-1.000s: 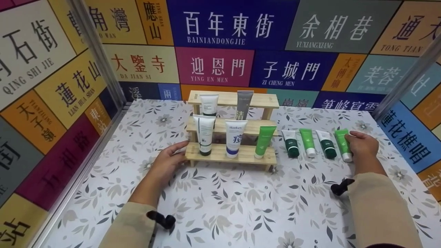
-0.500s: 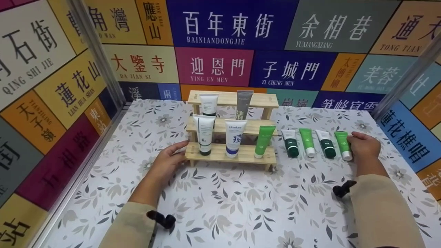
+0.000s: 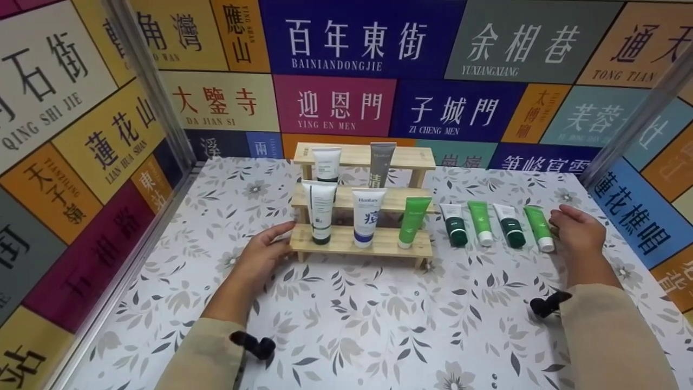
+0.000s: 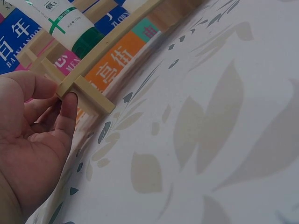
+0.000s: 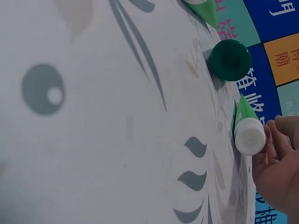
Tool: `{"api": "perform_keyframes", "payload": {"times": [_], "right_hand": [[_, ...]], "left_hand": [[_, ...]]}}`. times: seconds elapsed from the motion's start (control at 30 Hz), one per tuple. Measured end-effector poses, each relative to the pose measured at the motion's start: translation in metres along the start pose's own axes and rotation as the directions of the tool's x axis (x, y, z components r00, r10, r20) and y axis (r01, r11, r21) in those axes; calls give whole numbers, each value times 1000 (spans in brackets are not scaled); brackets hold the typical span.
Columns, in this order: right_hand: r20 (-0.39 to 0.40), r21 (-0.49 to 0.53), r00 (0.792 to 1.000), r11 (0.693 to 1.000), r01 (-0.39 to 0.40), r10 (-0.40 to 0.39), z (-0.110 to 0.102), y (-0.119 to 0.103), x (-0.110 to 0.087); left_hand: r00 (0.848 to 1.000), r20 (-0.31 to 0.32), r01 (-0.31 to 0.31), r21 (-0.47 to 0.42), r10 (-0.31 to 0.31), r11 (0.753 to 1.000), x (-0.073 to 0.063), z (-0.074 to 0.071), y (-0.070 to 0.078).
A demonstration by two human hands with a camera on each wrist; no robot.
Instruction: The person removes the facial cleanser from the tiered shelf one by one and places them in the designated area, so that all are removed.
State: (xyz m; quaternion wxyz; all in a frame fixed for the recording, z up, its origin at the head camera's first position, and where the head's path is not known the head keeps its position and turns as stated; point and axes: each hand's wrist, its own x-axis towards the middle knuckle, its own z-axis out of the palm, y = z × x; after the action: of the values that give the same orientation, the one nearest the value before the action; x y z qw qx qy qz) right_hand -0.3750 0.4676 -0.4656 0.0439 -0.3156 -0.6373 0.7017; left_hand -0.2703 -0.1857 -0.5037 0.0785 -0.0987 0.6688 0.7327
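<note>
My left hand point(image 3: 266, 250) pinches the left end of the bottom step of a wooden three-step display stand point(image 3: 303, 238), thumb and fingers at the board's end in the left wrist view. On the stand are a white tube with a dark cap point(image 3: 320, 211), a white-and-blue tube point(image 3: 368, 216), a green tube point(image 3: 414, 221), another white tube point(image 3: 327, 162) and a grey tube point(image 3: 382, 162). Right of it lie two green tubes and two white-and-dark-green tubes in a row. My right hand point(image 3: 581, 234), fingers loosely bent, is just right of the outermost green tube point(image 3: 538, 227).
A white tabletop point(image 3: 346, 314) with a leaf pattern spreads under everything. Behind it and at the sides stand colourful panels point(image 3: 335, 108) with large lettering. The other lying tubes are a white-and-dark-green tube point(image 3: 453, 224), a green tube point(image 3: 480, 222) and a second white-and-dark-green tube point(image 3: 509, 225).
My right hand has let go of the outermost green tube and moved slightly right. That tube lies in line with the others. The left hand keeps its place at the stand.
</note>
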Motion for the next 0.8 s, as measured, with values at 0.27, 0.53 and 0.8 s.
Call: {"api": "perform_keyframes", "payload": {"times": [0.27, 0.53, 0.8], "right_hand": [[43, 81, 996, 994, 74, -78, 4, -2, -13], [76, 157, 986, 978, 137, -150, 24, -8, -33], [134, 162, 965, 966, 203, -226, 52, -17, -62]], "left_hand": [[1000, 16, -14, 7, 14, 1000, -1, 0, -1], [1000, 15, 5, 16, -5, 1000, -1, 0, 0], [1000, 5, 17, 12, -17, 1000, -2, 0, 2]]}}
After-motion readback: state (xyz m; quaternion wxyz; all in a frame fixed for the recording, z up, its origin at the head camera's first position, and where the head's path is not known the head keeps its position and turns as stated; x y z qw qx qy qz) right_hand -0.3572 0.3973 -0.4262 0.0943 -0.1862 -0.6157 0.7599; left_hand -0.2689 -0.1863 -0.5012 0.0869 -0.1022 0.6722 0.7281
